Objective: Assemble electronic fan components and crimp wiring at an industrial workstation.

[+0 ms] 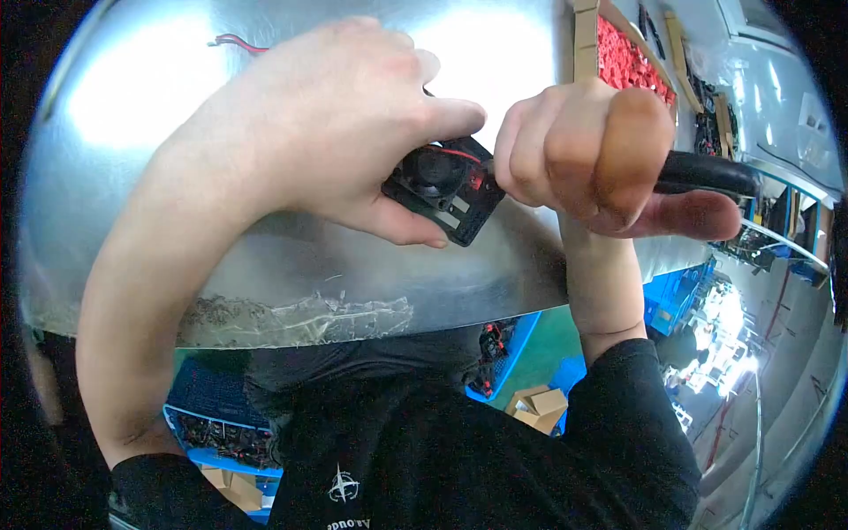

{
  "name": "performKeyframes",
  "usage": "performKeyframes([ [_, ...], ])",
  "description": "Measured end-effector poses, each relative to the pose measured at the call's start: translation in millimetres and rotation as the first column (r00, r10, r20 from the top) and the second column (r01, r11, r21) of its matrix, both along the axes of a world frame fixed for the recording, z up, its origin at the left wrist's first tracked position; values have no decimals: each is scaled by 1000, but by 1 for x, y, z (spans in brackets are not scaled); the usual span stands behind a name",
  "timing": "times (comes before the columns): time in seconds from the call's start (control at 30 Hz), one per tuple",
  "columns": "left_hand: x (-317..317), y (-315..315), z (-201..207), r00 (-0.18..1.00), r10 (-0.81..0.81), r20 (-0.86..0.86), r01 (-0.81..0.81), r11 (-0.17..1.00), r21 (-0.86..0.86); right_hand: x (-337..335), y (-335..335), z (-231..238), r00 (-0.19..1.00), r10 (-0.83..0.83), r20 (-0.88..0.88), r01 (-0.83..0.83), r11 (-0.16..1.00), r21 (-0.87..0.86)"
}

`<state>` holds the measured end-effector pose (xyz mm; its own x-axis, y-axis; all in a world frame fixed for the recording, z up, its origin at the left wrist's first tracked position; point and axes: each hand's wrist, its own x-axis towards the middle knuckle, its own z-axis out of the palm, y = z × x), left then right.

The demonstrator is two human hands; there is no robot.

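Note:
My left hand (353, 124) grips a small black plastic housing (477, 221) between thumb and fingers, above the metal tabletop. In the housing sits a round black fan (433, 172), with a red wire running along its edge. My right hand (587, 159) is closed round a tool with a smooth black handle (707, 174), whose end sticks out to the right. The fist hides most of the tool, so its kind does not show. Its working end meets or nearly meets the housing's right side. A red-and-black wire (240, 42) emerges beyond my left hand.
Shiny metal covers the tabletop (495, 283), with worn clear tape (327, 316) along its near edge. At the far right stands a cardboard box (586, 44) of small red parts (627, 57). Blue crates (676, 296) and an open carton (537, 406) are below the table.

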<state>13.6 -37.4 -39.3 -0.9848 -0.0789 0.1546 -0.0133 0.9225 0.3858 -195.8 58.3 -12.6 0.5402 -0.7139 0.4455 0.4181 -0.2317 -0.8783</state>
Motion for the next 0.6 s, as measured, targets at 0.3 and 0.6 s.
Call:
performKeyframes([
  [0.3, -3, -17, 11, 992, -45, -115, 45, 999, 5, 3, -4, 8, 968, -45, 248, 7, 988, 152],
  [0.6, -3, -11, 9, 992, 56, -110, -51, 998, 45, -3, 1, 36, 929, -352, 118, 324, 923, 207],
])
